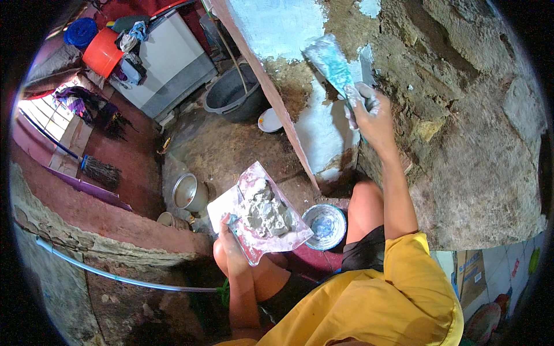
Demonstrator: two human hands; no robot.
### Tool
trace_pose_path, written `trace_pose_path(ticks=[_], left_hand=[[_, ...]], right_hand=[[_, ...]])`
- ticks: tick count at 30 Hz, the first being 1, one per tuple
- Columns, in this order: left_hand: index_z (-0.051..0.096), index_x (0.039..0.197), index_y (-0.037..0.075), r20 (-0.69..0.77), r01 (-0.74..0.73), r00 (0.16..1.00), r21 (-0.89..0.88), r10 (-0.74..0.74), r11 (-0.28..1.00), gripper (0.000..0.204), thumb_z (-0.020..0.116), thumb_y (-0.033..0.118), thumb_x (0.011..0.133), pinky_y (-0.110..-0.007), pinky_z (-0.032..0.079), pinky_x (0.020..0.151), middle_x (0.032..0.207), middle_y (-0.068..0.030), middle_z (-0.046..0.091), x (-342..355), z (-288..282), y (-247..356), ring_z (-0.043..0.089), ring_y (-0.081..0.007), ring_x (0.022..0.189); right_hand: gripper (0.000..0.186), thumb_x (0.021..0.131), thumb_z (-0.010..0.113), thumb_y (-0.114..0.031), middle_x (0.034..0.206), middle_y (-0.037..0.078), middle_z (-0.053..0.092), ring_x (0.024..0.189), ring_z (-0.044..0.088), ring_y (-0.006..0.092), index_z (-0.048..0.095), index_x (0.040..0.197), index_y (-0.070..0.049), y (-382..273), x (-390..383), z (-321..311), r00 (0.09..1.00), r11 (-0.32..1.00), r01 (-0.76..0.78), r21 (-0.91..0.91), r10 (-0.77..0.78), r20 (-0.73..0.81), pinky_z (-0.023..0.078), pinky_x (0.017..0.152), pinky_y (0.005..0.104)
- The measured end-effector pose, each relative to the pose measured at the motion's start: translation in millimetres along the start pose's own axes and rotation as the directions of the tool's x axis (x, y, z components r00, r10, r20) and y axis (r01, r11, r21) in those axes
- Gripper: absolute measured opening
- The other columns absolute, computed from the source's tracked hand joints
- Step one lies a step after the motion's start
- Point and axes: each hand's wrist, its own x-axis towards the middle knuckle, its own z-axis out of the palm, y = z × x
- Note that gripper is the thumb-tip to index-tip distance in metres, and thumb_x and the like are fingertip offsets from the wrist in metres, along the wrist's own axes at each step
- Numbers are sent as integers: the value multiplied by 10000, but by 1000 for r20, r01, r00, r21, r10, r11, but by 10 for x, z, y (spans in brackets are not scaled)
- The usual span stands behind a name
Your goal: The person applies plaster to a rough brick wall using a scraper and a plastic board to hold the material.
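Note:
My right hand (369,112) is raised and grips the handle of a flat trowel (330,62), whose pale blue-stained blade lies against the rough wall (461,115). The wall shows bare brown patches and whitish-blue plastered patches (277,26). My left hand (231,230) holds by its edge a flat pinkish board (254,190) carrying a lump of grey mortar (266,210). A small round bowl (325,226) with blue-white residue sits on the ground between my knees, just right of the board.
A dark basin (234,95) with a stick in it, a white plate (269,121), a metal pot (189,193), a broom (92,167), an orange bucket (103,53) and a white appliance (173,57) lie to the left. A low wall with a hose (115,275) runs at lower left.

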Motion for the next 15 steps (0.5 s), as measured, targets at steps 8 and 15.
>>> trace_pose_path(ticks=[8,15], left_hand=[[552,1133,-56,83,-184,980,59,179,981,390,476,275,941,-293,438,848,1082,-72,574,113,-180,-152,549,-143,928],[570,1098,-59,70,-184,981,18,182,983,363,514,262,937,-286,450,829,1063,-78,591,107,-193,-140,555,-134,923]], right_hand=[[239,838,611,-87,752,60,633,509,524,78,629,1028,57,364,134,-248,987,979,78,-191,-102,-122,427,467,254],[245,838,611,-120,658,48,613,473,509,80,637,1022,38,-126,98,-70,999,983,-27,-183,33,27,419,462,270]])
